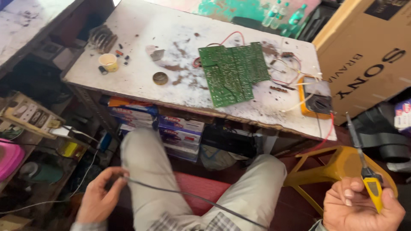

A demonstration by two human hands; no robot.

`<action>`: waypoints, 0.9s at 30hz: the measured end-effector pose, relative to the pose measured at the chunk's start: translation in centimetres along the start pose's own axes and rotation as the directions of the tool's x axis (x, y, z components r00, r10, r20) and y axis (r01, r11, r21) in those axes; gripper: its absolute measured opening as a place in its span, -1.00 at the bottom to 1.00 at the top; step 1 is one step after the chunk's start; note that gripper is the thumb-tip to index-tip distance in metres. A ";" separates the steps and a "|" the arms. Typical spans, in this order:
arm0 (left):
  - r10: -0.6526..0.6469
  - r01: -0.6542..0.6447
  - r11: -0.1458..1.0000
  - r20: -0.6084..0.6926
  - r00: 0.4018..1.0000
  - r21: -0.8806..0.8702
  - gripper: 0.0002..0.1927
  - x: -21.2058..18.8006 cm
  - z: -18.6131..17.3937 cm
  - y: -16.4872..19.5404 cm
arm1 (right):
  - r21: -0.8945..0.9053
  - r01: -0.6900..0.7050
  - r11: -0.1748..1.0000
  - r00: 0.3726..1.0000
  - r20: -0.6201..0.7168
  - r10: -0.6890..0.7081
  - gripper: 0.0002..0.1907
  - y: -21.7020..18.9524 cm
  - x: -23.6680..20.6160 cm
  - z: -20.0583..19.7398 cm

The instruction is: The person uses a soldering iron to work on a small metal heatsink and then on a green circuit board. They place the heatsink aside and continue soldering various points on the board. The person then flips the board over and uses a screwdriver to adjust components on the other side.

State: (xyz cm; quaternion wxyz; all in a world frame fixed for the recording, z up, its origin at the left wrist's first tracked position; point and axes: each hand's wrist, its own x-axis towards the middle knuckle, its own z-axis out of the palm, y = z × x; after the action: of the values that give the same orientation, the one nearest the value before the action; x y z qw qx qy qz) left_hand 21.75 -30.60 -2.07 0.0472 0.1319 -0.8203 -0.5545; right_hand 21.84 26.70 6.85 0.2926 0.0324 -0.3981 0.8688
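R hand (361,207) low right, fist clamped on soldering iron (364,167) w/ yellow handle, tip pointing up and away. L hand (99,196) low left, thumb and fingers pinched on the iron's thin grey cord (188,196), which runs across both knees in pale trousers. Yellow stool (319,171) just beyond R knee. Farther: stained white bench (141,51) w/ green circuit board (232,72) near middle, orange multimeter (316,102) at its R edge, yellow cup (108,62) to the L.
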 end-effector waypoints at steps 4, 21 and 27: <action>-0.390 0.295 0.920 0.669 0.632 0.258 -0.57 -0.9 -3.6 3.0 | 0.161 -0.034 0.986 0.999 -0.030 0.039 -0.67 -1.2 -0.3 0.1; 0.393 -0.634 0.742 0.625 0.675 0.218 -0.56 0.0 14.9 17.0 | 0.265 -0.090 0.960 0.996 0.050 0.080 -0.71 -2.0 -2.0 11.9; -0.013 -0.512 0.604 0.650 0.760 0.611 -0.47 3.9 27.8 12.4 | 0.279 -0.076 0.957 0.997 0.027 0.071 -0.70 -2.0 -4.4 11.4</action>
State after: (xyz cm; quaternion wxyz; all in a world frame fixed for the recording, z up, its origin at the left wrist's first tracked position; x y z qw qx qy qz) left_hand 9.77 -2.35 -1.46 -0.1899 -0.1651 -0.9552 -0.1555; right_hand 24.58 17.55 14.68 0.2494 0.0659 -0.2745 0.9263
